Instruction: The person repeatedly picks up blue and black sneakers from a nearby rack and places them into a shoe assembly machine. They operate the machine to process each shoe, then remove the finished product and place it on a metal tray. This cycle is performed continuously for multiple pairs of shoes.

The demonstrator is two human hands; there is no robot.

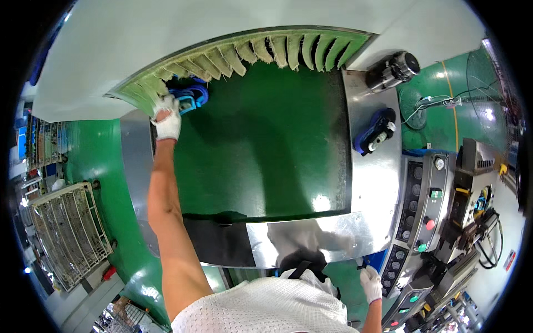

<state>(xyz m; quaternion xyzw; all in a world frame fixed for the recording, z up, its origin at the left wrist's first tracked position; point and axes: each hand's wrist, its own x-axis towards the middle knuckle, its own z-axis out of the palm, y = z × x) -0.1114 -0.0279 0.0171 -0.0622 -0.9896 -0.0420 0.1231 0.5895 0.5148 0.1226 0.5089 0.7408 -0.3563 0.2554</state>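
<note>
My left hand (167,119), in a white glove, reaches to the far left corner of a green conveyor belt (239,161). Its fingers are closed at the near left edge of a bright blue shoe (191,99), beside the hanging curtain strips, which partly hide the fingertips and the shoe. Low on the right, my right hand (371,284), also gloved, hangs beside the machine's front. Its fingers are bent around a small dark thing next to a blue surface (375,258); what it is cannot be made out. A dark blue shoe (376,132) lies on the right metal ledge.
Pale green curtain strips (277,51) hang across the machine's opening. A shiny metal cylinder (393,72) lies at the far right of the ledge. Control panels with gauges and buttons (425,205) flank the right side. A wire rack cart (71,233) stands left.
</note>
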